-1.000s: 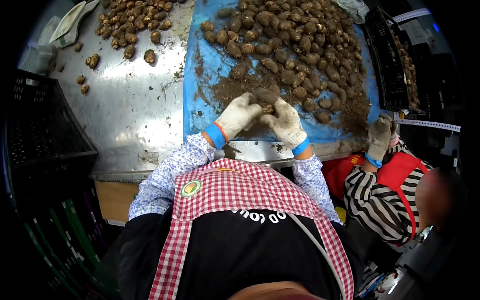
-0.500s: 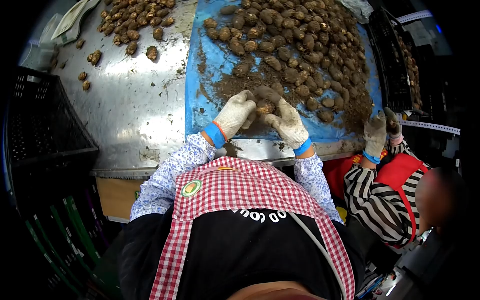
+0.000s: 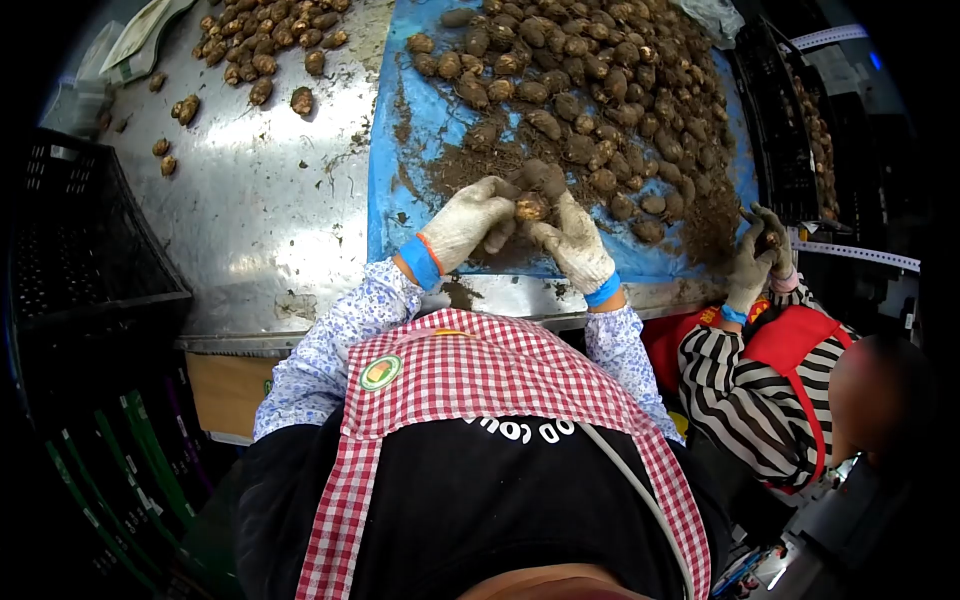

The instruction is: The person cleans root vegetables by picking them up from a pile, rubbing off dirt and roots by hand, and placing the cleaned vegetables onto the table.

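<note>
A brown taro corm point(image 3: 531, 207) with a paler patch is held between my gloved hands, above the near part of the blue sheet point(image 3: 400, 240). My left hand point(image 3: 468, 222) is closed on its left side, fingertips pressed together. From the right, my right hand point(image 3: 574, 238) grips the same corm, its soiled fingers curled over the far side and the thumb below. Just beyond my hands, loose soil and root fibres lie by a large heap of taro corms point(image 3: 600, 90).
A smaller group of corms point(image 3: 265, 40) lies on the metal table point(image 3: 260, 220) at the left. Black crates stand at the left point(image 3: 100, 230) and right point(image 3: 775, 120). At the right, a co-worker's gloved hands point(image 3: 757, 260) are close to the table edge.
The corm between my hands has turned a little, and more of its pale patch shows. The co-worker's hands have moved closer together.
</note>
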The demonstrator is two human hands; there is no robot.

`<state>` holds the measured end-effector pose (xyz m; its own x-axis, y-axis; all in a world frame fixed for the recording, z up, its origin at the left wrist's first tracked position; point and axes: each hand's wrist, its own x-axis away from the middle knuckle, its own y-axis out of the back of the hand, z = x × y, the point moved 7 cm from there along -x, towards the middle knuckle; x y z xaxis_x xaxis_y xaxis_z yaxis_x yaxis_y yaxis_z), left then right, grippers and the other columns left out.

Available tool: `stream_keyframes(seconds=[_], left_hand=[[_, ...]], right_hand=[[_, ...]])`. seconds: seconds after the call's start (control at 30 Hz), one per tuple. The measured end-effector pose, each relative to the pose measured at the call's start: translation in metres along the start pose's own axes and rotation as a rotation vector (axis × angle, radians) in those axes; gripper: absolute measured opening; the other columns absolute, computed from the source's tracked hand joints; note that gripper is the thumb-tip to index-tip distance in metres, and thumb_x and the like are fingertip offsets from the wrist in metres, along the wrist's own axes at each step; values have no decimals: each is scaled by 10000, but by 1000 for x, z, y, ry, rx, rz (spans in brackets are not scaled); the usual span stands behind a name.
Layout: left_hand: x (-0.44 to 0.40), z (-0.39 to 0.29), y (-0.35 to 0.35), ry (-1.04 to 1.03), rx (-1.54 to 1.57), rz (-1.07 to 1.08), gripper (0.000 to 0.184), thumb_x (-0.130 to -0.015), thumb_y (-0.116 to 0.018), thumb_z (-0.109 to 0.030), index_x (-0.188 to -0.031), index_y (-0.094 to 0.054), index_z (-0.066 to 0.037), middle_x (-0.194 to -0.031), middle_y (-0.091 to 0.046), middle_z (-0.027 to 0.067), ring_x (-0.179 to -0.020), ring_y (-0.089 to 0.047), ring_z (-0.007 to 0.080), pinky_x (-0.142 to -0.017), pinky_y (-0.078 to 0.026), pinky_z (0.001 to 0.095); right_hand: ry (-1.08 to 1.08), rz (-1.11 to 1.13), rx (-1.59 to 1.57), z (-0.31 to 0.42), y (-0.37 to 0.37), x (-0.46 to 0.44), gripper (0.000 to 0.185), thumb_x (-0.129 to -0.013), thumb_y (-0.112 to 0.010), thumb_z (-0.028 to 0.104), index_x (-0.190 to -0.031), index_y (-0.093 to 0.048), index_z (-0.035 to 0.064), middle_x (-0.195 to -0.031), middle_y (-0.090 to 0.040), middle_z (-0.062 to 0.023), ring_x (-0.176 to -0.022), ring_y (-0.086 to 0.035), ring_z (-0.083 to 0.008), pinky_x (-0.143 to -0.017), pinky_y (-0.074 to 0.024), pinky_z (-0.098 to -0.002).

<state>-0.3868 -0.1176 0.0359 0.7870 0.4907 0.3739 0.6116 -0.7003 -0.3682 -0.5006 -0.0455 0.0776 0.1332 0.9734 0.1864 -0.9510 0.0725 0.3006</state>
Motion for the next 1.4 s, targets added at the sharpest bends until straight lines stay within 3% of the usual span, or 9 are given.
stream_keyframes(seconds=[0.4, 0.5, 0.73, 0.93, 1.07, 1.23, 1.27, 1.33, 1.4], left_hand=[[-6, 3, 11, 28, -2, -78, 199, -898, -532, -152, -1038, -580, -20, -644, -526, 22, -512, -488, 101, -463, -393, 257], [-13, -12, 7, -348, -436, -160, 197, -897, -513, -147, -1033, -586, -24, -630, -528, 24, -514, -506, 105, -465, -406, 254], [-13, 1, 13, 19, -37, 21, 269, -914, -550, -208, -1067, -599, 8, -664, -585, 74, -548, -555, 156, -510, -454, 280], [-7, -39, 27, -493, -1289, -305, 352, -908, -596, -302, -1074, -661, 2, -989, -661, 219, -950, -643, 291, -806, -508, 381], [-15, -28, 3, -242, -574, -24, 536, -913, -618, -371, -1255, -532, 32, -1091, -655, 207, -1066, -613, 256, -891, -487, 370], [-15, -22, 20, -227, -346, -123, 374, -997, -494, -307, -1214, -563, -10, -1014, -645, 112, -781, -632, 133, -584, -523, 237], [-17, -12, 28, -65, 110, -192, 315, -1014, -462, -267, -1170, -591, -26, -958, -635, 82, -674, -591, 103, -504, -487, 209], [-15, -11, 41, -107, 124, -210, 321, -1019, -460, -271, -1186, -573, -23, -968, -633, 84, -615, -565, 102, -487, -482, 217], [-16, -13, 55, -111, 184, -261, 318, -1022, -448, -258, -1202, -552, -17, -997, -632, 110, -673, -601, 134, -567, -532, 248]], right_hand=[[103, 15, 190, 11, -3, -8, 705, -813, -649, 25, -1454, -362, 91, -1405, -490, -161, -1284, -484, -311, -1061, -398, -368], [77, 61, 291, 7, -8, -11, 679, -813, -658, 28, -1433, -386, 75, -1388, -502, -159, -1275, -492, -306, -1057, -404, -363], [13, -31, -153, 3, 0, -2, 609, -837, -611, 10, -1408, -400, 23, -1348, -518, -123, -1214, -528, -237, -1003, -453, -330], [13, -74, -764, -9, 2, 1, 584, -876, -561, 71, -1433, -386, 43, -1300, -553, -129, -921, -601, -127, -800, -501, -268], [65, -85, -179, -1, 5, -5, 503, -928, -524, 85, -1421, -426, 84, -1266, -584, -116, -867, -630, -133, -767, -535, -264], [52, -278, 28, -16, 22, -26, 309, -972, -517, 179, -1255, -591, 82, -1082, -693, -89, -781, -661, -130, -661, -562, -226], [-23, -322, -60, -2, 29, -26, 271, -974, -508, 192, -1190, -616, 69, -1021, -711, -83, -759, -663, -142, -652, -554, -247], [73, -468, 702, -11, 54, -43, 260, -971, -525, 252, -1107, -634, 60, -954, -705, -121, -764, -670, -200, -655, -548, -304], [110, -491, 865, -21, 65, -67, 267, -927, -588, 288, -990, -625, 31, -849, -651, -185, -782, -639, -344, -679, -517, -396]])
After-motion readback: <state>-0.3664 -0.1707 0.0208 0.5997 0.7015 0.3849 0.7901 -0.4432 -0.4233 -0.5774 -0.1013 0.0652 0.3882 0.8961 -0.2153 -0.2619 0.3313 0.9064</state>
